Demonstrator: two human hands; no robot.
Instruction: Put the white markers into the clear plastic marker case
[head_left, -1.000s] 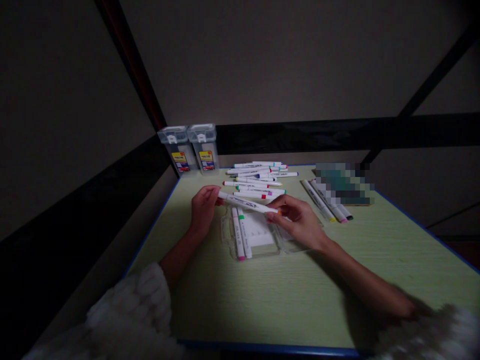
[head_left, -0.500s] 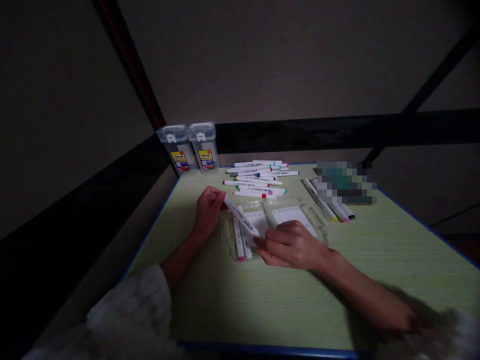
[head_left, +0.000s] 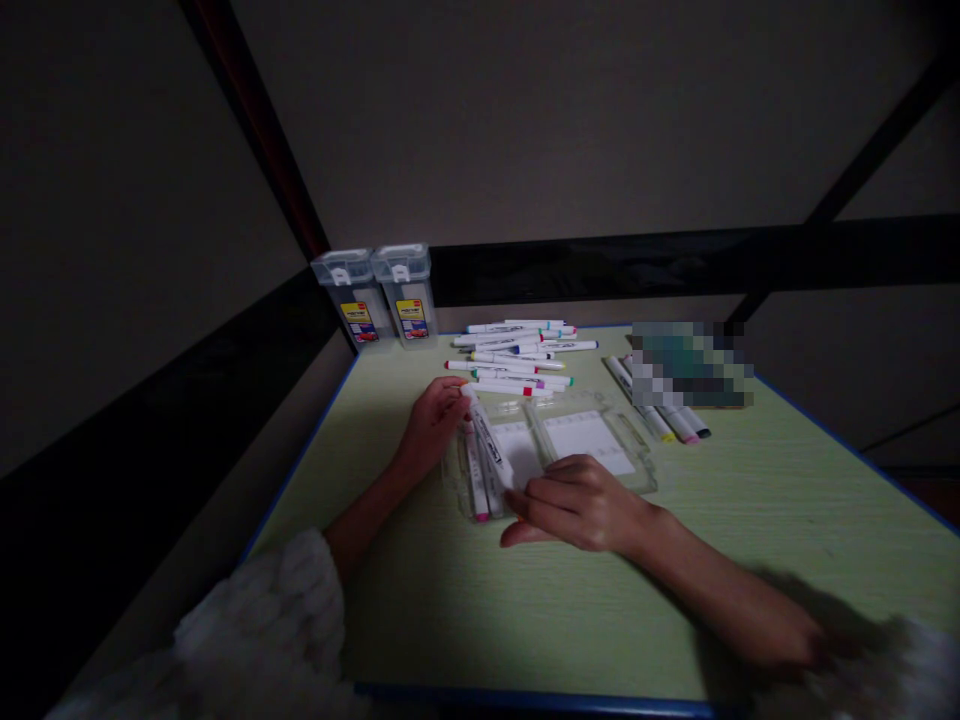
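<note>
Head view: left hand and right hand are pinching opposite ends of a white marker, lying it into the open clear case. Two markers are lying alongside inside; loose markers are sitting well beyond on the green table.

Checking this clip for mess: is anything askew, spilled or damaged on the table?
Nothing damaged or spilled. The loose markers lie in an untidy pile behind the open clear case, and three more lie apart beside a blurred-out patch.
</note>
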